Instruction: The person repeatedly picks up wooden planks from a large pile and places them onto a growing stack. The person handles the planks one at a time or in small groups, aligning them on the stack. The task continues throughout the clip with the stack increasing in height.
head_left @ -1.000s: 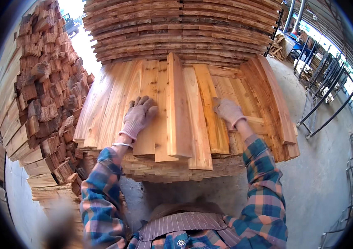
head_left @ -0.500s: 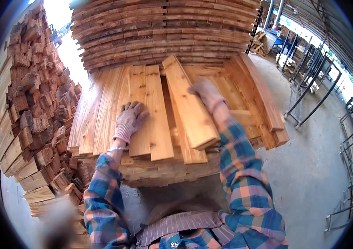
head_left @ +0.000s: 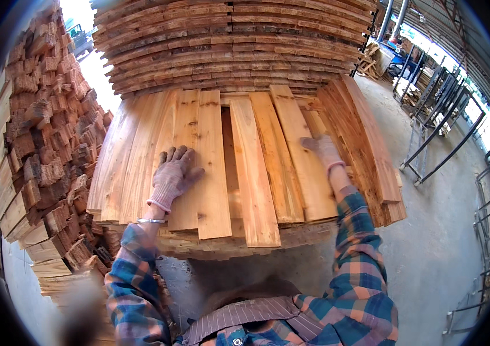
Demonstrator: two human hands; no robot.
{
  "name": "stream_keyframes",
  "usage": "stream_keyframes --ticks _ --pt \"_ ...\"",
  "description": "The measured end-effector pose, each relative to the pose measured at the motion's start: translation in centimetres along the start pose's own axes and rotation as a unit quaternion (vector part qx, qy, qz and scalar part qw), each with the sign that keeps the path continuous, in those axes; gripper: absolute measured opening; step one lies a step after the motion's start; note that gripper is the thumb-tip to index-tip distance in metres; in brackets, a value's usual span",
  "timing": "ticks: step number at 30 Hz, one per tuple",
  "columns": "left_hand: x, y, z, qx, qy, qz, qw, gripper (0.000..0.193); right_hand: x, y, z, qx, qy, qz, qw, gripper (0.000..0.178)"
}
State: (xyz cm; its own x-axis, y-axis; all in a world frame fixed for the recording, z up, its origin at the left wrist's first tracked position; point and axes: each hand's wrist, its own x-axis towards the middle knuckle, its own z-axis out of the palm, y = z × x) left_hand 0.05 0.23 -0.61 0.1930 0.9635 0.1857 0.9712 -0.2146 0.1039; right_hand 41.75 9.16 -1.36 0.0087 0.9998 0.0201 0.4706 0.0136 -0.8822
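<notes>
My left hand (head_left: 173,176), in a pale knit glove, lies flat with spread fingers on the wooden planks at the left of the layer. Under and beside its thumb is a light plank with dark knots (head_left: 213,167). My right hand (head_left: 325,151), gloved too, is at the right edge of another plank (head_left: 298,155); its thumb rests on the top face and the other fingers are partly hidden at the edge. Between my hands, a narrow plank (head_left: 254,179) juts toward me beyond the others, beside a dark gap.
A tall stack of rough boards (head_left: 233,49) rises behind the layer. On the left stands a pile of planks with ragged ends (head_left: 43,150). Black metal frames (head_left: 447,127) stand on the concrete floor (head_left: 423,230) at right. A reddish plank (head_left: 372,138) lies along the layer's right side.
My right hand has moved right, and the plank that lay tilted across the others now lies flatter beside them. My left hand stays on the left planks.
</notes>
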Motion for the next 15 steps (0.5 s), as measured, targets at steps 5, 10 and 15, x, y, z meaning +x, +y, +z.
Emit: stream_keyframes --ticks 5,10,15 --pt "-0.7 -0.2 -0.3 -0.026 0.012 -0.007 1.000 0.061 -0.9 -3.6 4.6 -0.103 0.039 0.018 0.994 0.063" --pt "-0.4 -0.6 0.3 -0.028 0.029 0.024 0.999 0.062 -0.7 -7.7 4.7 -0.356 -0.001 0.027 0.934 0.085" --pt "-0.5 -0.7 -0.1 -0.041 0.038 0.026 0.998 0.061 -2.2 -10.7 6.5 -0.371 0.013 0.067 0.926 0.091"
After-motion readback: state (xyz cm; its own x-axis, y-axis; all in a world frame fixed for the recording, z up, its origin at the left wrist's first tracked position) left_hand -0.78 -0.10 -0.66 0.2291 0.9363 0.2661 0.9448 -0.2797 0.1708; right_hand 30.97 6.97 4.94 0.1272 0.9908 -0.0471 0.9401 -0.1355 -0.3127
